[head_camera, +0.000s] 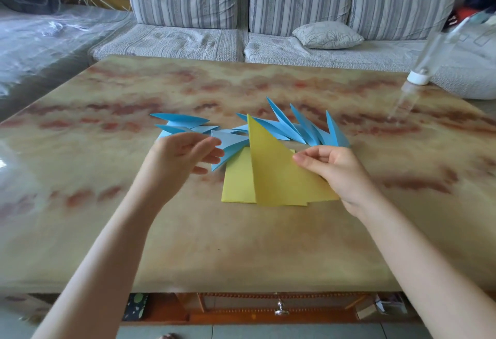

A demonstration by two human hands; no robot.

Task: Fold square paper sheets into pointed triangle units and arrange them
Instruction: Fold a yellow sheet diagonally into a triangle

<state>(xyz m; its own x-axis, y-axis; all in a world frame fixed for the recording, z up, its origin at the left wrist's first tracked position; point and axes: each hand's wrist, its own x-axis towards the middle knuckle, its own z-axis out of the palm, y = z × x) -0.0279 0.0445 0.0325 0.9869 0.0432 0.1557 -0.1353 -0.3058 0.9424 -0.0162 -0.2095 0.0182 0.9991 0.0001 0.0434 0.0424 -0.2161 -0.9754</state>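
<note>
My right hand [332,175] pinches the right corner of a yellow paper triangle [276,172], lifted with its point up above a flat stack of yellow square sheets [237,180] on the marbled table [188,244]. My left hand [182,156] hovers just left of it, fingers loosely spread, holding nothing. Behind the hands lie several folded blue pointed units: one group on the right [303,128] fanned with tips upward, another on the left [185,124] lying flat. One blue unit [230,148] sits partly under my left fingers.
A clear plastic bottle with a white cap [418,75] lies tilted at the table's far right edge. A striped grey sofa [295,8] with a small cushion [327,35] stands behind the table. A wooden drawer with a metal knob [281,309] shows under the near edge.
</note>
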